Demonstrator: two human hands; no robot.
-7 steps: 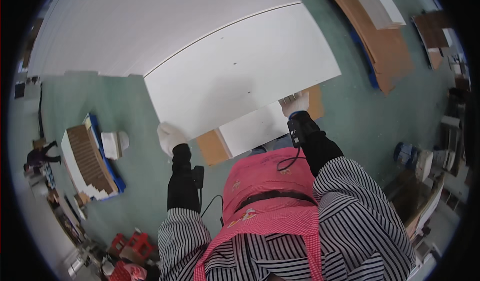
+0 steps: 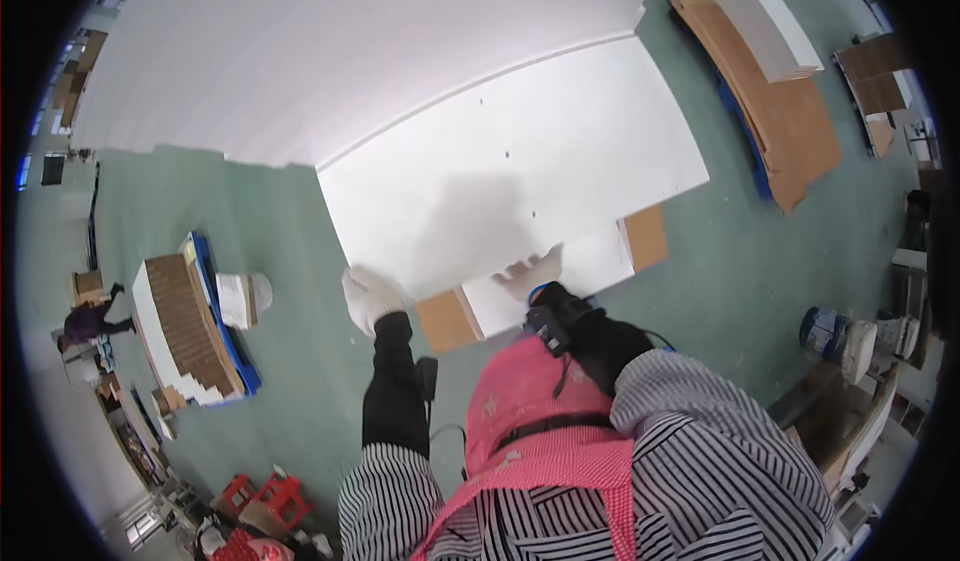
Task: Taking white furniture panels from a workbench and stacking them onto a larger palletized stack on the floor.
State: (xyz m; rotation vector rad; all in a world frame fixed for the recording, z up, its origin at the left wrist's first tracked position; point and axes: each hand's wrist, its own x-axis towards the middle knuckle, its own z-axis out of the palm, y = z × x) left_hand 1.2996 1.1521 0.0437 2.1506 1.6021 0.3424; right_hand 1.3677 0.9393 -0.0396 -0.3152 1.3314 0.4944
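A large white panel [image 2: 430, 201] with a few small dark holes lies in front of me. At its near left corner is my left hand [image 2: 372, 299], in a white glove, closed around the edge; single fingers do not stand out. Below the panel's near edge, a second white board [image 2: 592, 263] shows between brown cardboard pieces. My right hand [image 2: 530, 275], in a pale glove, is over this board by the big panel's near edge. Its fingers are apart with nothing in them, slightly blurred. Black sleeves with small dark devices cover both wrists.
A tall white stack or wall [image 2: 330, 61] rises beyond the panel. At the right stands a blue pallet with brown board [image 2: 790, 141] and a white block [image 2: 770, 26]. Another loaded pallet [image 2: 185, 311] and a white bucket [image 2: 240, 299] are left. A person [image 2: 92, 321] is far left.
My right hand has moved left along the panel's near edge and come off it. My left hand stays at the corner. The whole view has shifted slightly.
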